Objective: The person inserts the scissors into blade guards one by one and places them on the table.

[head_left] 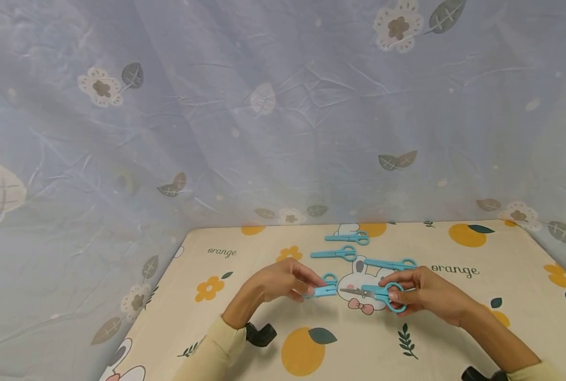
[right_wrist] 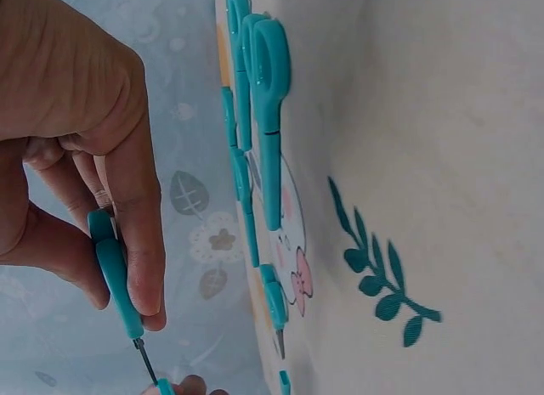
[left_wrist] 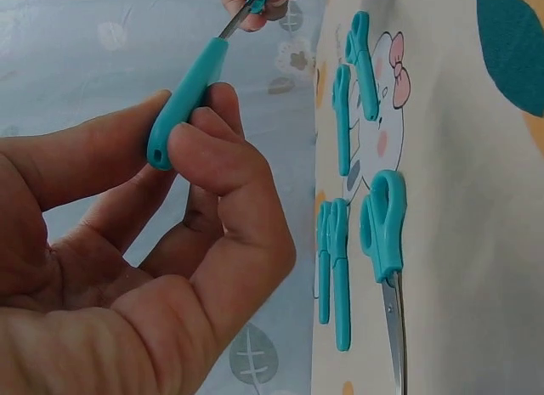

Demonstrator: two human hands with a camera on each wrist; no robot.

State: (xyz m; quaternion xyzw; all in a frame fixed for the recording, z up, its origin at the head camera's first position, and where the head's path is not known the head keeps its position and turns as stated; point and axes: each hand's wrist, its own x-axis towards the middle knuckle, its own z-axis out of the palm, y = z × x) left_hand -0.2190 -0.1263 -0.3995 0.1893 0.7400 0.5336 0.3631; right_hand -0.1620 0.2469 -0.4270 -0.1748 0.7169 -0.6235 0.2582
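Observation:
My left hand (head_left: 283, 280) pinches a turquoise blade cover (left_wrist: 187, 102) between thumb and fingers. A pair of turquoise-handled scissors (head_left: 388, 296) is held by the handle in my right hand (head_left: 421, 293), its bare metal blades (head_left: 354, 291) pointing left. The blade tip is right at the cover's open end, both raised above the table. Just behind my left hand lies another pair of scissors (left_wrist: 387, 234) with uncovered blades, partly hidden in the head view.
Several turquoise scissors in covers lie farther back on the patterned tablecloth (head_left: 244, 338), among them a rear pair (head_left: 347, 238), a middle pair (head_left: 335, 254) and a right-hand pair (head_left: 391, 264). A pale curtain (head_left: 283, 159) hangs behind the table.

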